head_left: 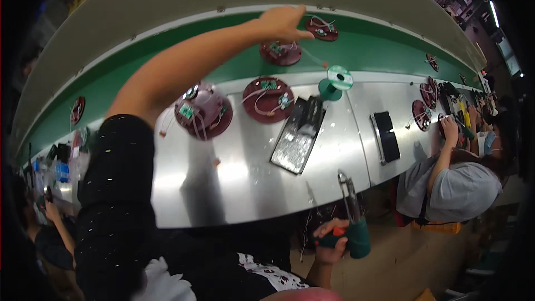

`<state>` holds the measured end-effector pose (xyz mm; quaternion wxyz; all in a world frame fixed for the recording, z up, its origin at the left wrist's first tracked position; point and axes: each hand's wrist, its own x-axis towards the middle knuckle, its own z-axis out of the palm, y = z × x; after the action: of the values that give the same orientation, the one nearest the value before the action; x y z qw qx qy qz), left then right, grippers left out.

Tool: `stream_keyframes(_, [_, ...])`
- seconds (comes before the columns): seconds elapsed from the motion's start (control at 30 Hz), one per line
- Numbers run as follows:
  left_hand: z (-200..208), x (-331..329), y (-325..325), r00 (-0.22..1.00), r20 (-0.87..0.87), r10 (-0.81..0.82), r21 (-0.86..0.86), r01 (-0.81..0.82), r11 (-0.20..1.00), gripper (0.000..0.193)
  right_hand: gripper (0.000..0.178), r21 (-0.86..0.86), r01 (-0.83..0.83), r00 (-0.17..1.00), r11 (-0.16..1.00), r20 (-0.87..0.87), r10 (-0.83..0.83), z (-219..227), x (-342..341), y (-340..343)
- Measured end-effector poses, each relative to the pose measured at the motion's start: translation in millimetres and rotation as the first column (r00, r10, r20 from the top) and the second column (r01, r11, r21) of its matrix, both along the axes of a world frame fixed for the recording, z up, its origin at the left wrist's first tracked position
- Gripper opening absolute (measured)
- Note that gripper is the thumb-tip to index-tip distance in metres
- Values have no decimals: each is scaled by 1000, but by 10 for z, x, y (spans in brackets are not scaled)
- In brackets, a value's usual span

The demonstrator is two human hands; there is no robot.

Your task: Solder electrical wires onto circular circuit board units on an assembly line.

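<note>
Spool (337, 82) as landmark: beyond it, a maroon disc (323, 29), apparently wired already, with left hand (283, 23) beside, thumb and fingers spread, nothing visibly held; left of it, another disc (267, 103) with board (269, 85) fitted and wired; nearer than it, right hand (332, 241) curled round a green-handled soldering gun (359, 239), well apart from both discs; anything left undone too small to judge

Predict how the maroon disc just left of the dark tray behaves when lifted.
The maroon disc probably stays stiff and, lying flat, seems unlikely to tip or roll. Its pale wires look thin and loose, so they may dangle or snag. The exposed green board suggests some fragility.
</note>
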<state>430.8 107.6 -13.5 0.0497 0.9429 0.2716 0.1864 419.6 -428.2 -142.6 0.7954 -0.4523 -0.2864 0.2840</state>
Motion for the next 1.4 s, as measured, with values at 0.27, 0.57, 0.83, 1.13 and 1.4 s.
stream_keyframes(0.27, [-931, 1593, 785, 999, -50, -5, -140, -2, 990, 136, 52, -124, 186, 972, 975, -123, -201, 115, 133, -114])
stream_keyframes(0.57, [-281, 938, 469, 999, -7, -45, 283, 46, 958, 115, 53, -279, 194, 979, 941, 0, -202, 285, 280, -244])
stream_keyframes(0.83, [791, -1984, -748, 919, -362, 157, 69, -141, 988, 123, 49, -30, -4, 999, 1000, -34, 3, 250, 272, -154])
stream_keyframes(1.13, [-92, -4210, -1744, 846, -357, 395, 75, -396, 915, 137, 43, 181, -144, 990, 973, 21, 142, 262, -58, -17])
stream_keyframes(1.4, [-456, -4003, -2561, 870, 107, 480, 223, -492, 842, 91, 43, -154, -116, 993, 981, -53, 109, 461, -268, 351])
